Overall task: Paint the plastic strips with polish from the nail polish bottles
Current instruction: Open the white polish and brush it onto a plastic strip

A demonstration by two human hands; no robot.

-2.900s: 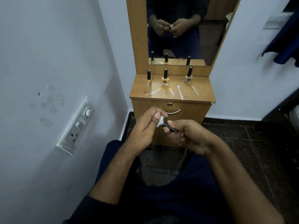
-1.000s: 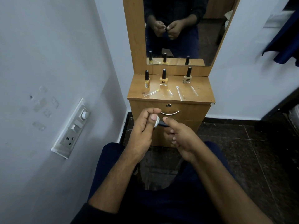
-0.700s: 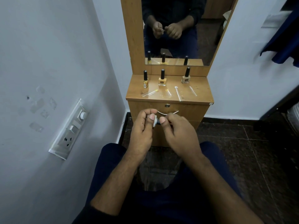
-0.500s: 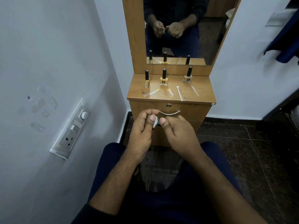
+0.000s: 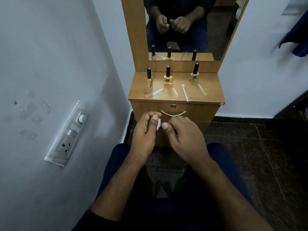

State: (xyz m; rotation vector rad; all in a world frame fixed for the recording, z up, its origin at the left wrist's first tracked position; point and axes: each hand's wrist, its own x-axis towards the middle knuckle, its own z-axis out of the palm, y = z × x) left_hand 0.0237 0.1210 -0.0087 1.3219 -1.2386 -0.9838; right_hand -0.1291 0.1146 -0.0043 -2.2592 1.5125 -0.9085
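- While the left hand curls its fingers and thumb round a small white nail polish bottle, the bottle pokes out sideways toward the other hand, above the lap.
- The right hand pinches the bottle's dark cap, mostly hidden by thumb and fingers; whether it is seated on the neck cannot be told.
- Three more nail polish bottles stand upright in a row at the back of the wooden cabinet.
- Clear plastic strips lie flat just in front of them, well apart from both hands.
- A mirror above reflects the hands.
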